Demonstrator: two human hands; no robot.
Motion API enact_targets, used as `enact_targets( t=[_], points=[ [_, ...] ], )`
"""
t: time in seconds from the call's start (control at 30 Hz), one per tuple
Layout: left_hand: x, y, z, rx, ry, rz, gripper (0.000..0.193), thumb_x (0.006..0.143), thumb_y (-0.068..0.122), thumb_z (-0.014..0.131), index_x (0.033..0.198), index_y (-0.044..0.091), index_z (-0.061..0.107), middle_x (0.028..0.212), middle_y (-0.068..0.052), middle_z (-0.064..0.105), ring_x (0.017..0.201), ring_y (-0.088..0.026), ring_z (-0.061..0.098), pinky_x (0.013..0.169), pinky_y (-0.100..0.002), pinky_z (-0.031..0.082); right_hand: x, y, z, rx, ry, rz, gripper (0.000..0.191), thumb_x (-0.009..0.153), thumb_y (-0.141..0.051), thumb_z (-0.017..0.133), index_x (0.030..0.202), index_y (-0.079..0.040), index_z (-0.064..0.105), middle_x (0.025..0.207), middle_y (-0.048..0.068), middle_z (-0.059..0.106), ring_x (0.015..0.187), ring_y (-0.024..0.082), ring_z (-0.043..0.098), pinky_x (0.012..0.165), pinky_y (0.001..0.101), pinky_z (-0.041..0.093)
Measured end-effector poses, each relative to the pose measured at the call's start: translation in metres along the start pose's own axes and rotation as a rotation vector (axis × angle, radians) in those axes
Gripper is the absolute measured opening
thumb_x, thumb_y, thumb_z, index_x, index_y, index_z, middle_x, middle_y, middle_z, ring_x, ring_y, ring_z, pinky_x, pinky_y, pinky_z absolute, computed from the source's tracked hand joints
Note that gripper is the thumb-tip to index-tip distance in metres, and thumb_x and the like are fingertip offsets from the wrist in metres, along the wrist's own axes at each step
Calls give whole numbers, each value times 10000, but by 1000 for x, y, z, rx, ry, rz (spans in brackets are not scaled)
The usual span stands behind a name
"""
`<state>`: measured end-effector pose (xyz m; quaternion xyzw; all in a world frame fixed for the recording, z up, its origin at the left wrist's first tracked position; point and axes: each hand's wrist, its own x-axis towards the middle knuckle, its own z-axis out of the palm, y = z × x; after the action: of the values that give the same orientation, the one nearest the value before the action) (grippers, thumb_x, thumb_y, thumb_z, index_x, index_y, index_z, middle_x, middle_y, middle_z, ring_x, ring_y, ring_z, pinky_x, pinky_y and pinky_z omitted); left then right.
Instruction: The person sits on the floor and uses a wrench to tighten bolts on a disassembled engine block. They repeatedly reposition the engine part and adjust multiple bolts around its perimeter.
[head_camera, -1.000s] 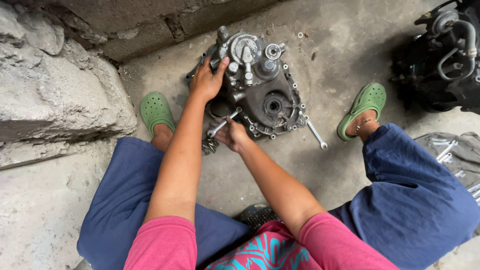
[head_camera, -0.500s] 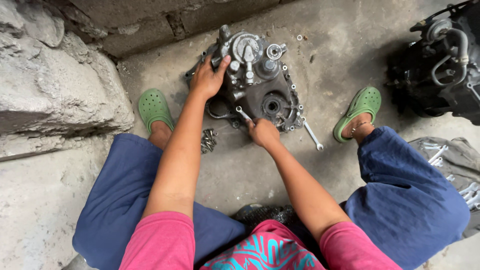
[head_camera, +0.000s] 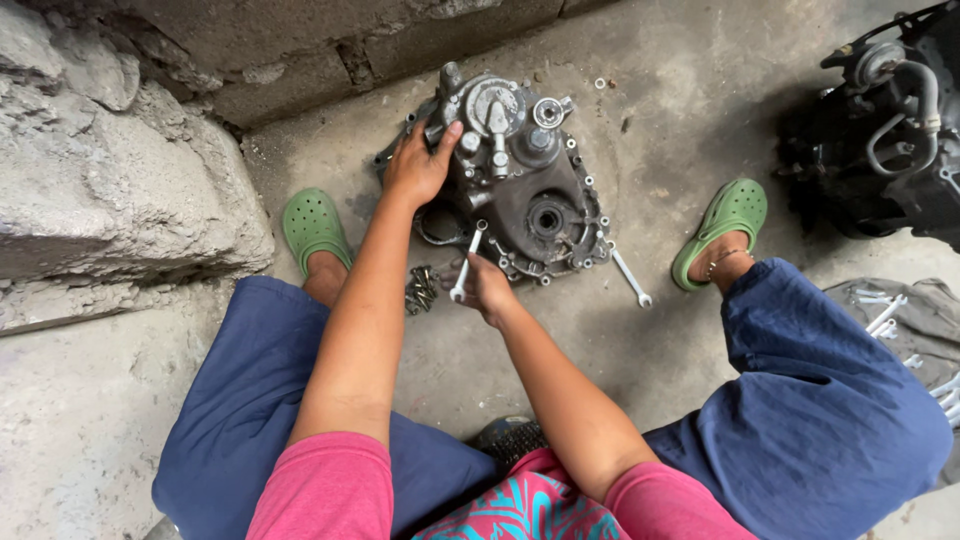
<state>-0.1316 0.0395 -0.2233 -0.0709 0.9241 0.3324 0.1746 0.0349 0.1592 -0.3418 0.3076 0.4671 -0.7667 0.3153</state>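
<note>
Right hand (head_camera: 487, 287) has drawn back with wrench (head_camera: 466, 262); left hand (head_camera: 418, 165) stays on engine case (head_camera: 520, 190)

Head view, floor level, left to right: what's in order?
Stone block → left green clog → loose bolts → engine case → spare wrench → right green clog → dark engine.

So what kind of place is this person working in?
Probably an informal repair spot for engines, on a bare concrete floor. An engine casing lies on the ground under the left hand, the right hand holds a wrench, and loose bolts sit nearby.
</note>
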Motion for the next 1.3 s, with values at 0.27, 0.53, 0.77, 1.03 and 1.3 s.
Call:
enact_targets(
  t=[0.27,0.53,0.77,1.03,1.3],
  points=[
    [-1,1,-1,-8,10,8,1167,768,967,242,1597,150,334,1589,-203,407,1491,-392,346,1188,-527,312,11,-8,56,620,-128,12,424,1110,-427,330,1196,-68,538,1159,172,694,1031,307,699,919,436,570],
    [5,-2,1,-6,4,-2,1166,760,966,251,1590,152,338,1590,-203,400,1488,-387,347,1183,-524,311,22,-7,54,553,-113,40,422,1095,-441,321,1187,-83,525,1107,152,696,970,288,707,890,424,577],
    [11,-10,8,-25,10,-7,1170,772,964,276,1587,127,348,1578,-224,416,1481,-393,367,1185,-507,320,3,-17,-26,-460,92,-134,485,1112,-466,485,1148,-50,731,876,173,682,774,312,664,715,528,592],
    [28,-49,30,-412,270,107,916,920,763,453,1505,58,464,1495,-257,529,1410,-406,489,1170,-451,379,-65,-117,-64,-1532,273,-413,480,990,-550,498,1124,-178,772,1031,191,744,985,419,687,869,534,540],
    [-32,-109,91,76,374,247,383,932,391,602,1048,33,672,977,-228,728,894,-441,688,780,-545,538,-147,-176,-137,-2034,215,-124,461,943,-539,557,1047,-136,756,1007,158,756,982,380,711,859,501,568]
  ],
)
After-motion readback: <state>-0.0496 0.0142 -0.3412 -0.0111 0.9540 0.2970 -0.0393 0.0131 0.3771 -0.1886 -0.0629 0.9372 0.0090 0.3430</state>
